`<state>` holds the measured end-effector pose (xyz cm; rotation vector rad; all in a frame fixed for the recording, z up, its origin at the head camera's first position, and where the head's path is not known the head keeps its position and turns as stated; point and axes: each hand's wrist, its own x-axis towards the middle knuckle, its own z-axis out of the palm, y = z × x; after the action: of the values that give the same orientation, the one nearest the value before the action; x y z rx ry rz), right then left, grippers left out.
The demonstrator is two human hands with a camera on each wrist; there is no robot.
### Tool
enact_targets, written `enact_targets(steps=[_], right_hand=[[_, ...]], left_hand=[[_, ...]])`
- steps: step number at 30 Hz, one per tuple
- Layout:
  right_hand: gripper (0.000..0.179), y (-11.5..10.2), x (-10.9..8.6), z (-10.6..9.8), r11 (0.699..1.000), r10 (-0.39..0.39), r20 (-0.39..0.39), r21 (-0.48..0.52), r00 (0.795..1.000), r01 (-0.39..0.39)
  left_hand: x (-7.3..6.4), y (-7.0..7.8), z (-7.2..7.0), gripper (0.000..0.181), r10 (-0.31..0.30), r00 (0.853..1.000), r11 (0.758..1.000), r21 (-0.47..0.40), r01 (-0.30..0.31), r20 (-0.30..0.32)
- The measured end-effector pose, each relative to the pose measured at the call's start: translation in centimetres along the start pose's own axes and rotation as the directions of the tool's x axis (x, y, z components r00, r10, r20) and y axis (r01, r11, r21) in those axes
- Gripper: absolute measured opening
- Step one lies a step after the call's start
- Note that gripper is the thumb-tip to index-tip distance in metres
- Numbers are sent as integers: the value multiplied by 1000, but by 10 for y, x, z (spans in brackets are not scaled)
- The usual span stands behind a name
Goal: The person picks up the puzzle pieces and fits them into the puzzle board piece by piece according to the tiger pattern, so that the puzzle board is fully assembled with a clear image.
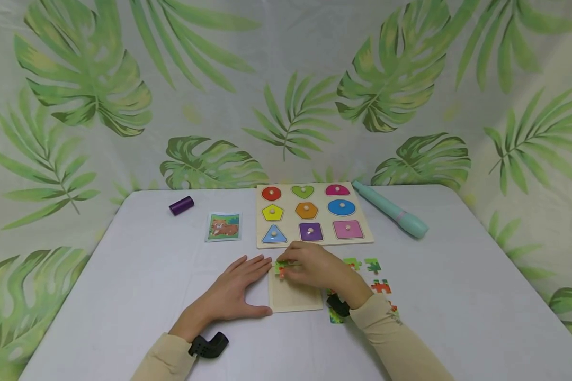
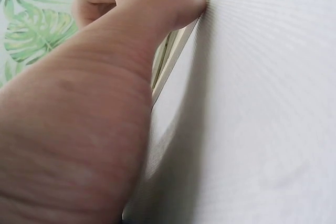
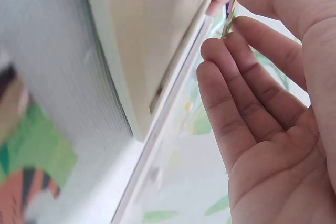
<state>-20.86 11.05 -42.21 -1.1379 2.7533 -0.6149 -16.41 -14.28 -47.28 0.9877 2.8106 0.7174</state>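
We pinch a puzzle piece [image 1: 279,269], right grip [image 1: 313,266] | at the wooden tray [image 1: 293,299], far-left corner | our left grip [image 1: 235,291], spread and empty, touches its left edge

Room in front of wooden board [image 1: 295,300]; left hand [image 1: 232,290] bars left, puzzle pieces [image 1: 381,287] right

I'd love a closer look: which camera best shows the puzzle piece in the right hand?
The head view: the puzzle piece shows some of its printed face. The right wrist view shows mainly its thin edge; the left wrist view, nothing.
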Motion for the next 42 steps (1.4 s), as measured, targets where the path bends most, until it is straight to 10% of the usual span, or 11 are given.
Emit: enact_targets(steps=[42], right_hand=[[27,-8,5,12,993,-1,42,-120,999,6]], left_hand=[[0,1,-1,100,10,1000,1000,-4,-10,-15]])
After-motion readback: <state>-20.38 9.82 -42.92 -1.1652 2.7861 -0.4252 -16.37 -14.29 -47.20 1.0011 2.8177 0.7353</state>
